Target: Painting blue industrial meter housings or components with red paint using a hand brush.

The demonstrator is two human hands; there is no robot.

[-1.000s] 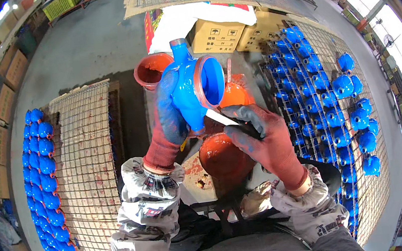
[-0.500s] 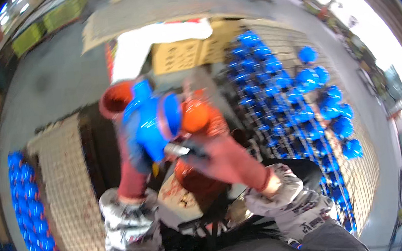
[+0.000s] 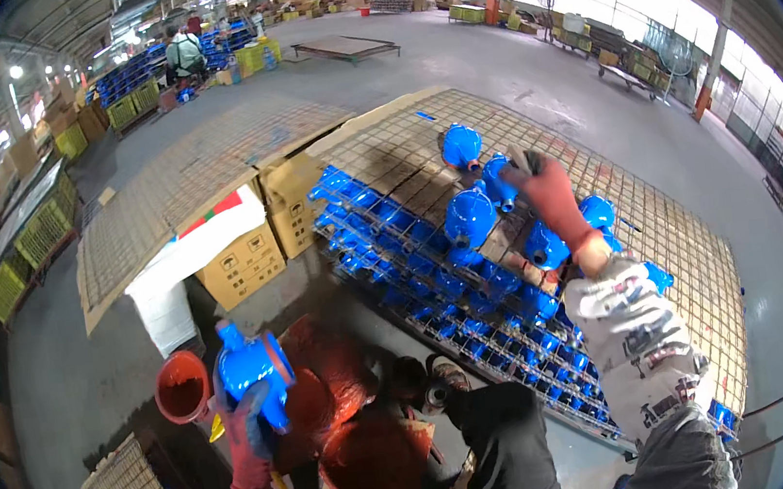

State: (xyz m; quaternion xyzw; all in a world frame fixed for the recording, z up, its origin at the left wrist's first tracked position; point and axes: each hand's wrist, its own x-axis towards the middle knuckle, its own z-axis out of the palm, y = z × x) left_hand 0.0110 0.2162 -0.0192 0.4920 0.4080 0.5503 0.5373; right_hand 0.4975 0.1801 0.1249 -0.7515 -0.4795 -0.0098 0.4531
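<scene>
My left hand (image 3: 249, 420), in a reddish glove with dark fingers, is closed round a blue metal casting (image 3: 252, 364). This casting has a short pipe end on top and a wide, orange-rimmed round opening facing right. My right arm stretches over the mesh-topped rack. There my gloved right hand (image 3: 530, 175) has its dark fingers curled at the side of another blue casting (image 3: 500, 182); the fingers partly hide their contact with it. A rounded blue casting (image 3: 471, 219) stands just left of that one, and another blue casting (image 3: 463, 146) sits behind.
Below my hands are a red-coated tub (image 3: 369, 457) and a small red bucket (image 3: 182, 387). Blue castings fill the rack under the wire mesh (image 3: 680, 287). Cardboard boxes (image 3: 243, 266) stand beyond, near another mesh-covered surface (image 3: 197, 175). A person (image 3: 184, 55) is far back.
My right hand has moved from beside the held casting, out to the right over the rack. My left hand has moved lower and left, still holding its casting. The view has swung up and right.
</scene>
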